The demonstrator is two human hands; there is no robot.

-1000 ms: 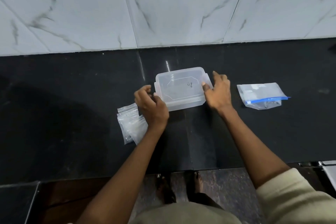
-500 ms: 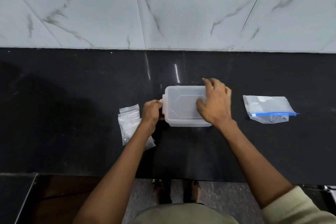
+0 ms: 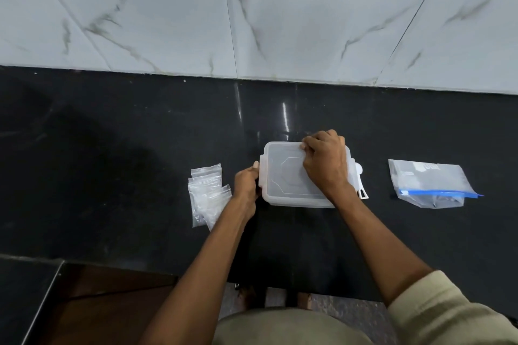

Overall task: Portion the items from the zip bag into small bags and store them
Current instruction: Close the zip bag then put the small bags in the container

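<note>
A translucent plastic container (image 3: 286,179) with its lid on sits on the black counter (image 3: 112,148). My left hand (image 3: 246,183) grips its left edge at the side tab. My right hand (image 3: 325,165) lies over the lid, fingers curled at the far right corner. A stack of small clear zip bags (image 3: 208,193) lies just left of my left hand. The larger zip bag (image 3: 429,183) with a blue seal strip lies flat to the right, apart from the container. A white latch tab (image 3: 360,185) shows at the container's right side.
A marble-tiled wall (image 3: 252,22) rises behind the counter. The counter's front edge runs below my forearms, with a lower dark surface (image 3: 22,294) at the front left. Floor and feet show beneath.
The right hand has slid from the container's right side onto the lid and up to its far corner. The left hand moved to the left tab. The camera view has shifted.
</note>
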